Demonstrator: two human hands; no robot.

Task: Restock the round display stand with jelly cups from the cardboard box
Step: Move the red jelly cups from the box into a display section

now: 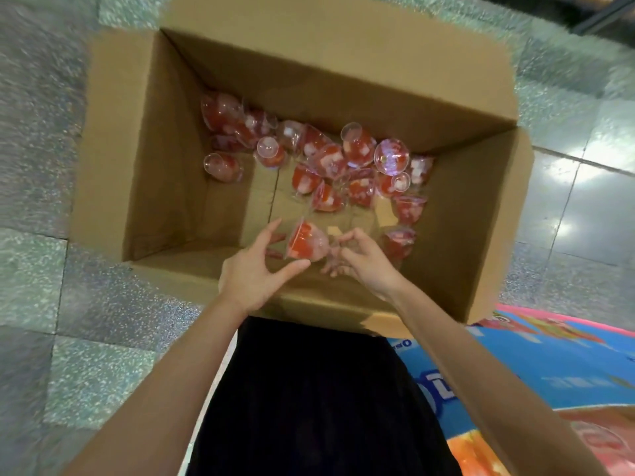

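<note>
An open cardboard box (pixel 144 139) stands on the floor below me. Several clear goblet-shaped jelly cups (pixel 357 146) with red jelly lie scattered over its far and right bottom. One jelly cup (pixel 304 243) is lifted on its side above the near part of the box, between my hands. My left hand (pixel 251 273) holds its wide lidded end between thumb and fingers. My right hand (pixel 364 259) pinches its clear foot. A blue, pink and orange printed surface (pixel 549 365) with a curved edge, at the lower right, looks like the display stand.
Grey speckled floor tiles (pixel 41 166) surround the box. The box flaps are folded outward on all sides. My dark clothing (pixel 309 400) fills the lower middle, right against the near flap. The box's near left bottom is bare cardboard.
</note>
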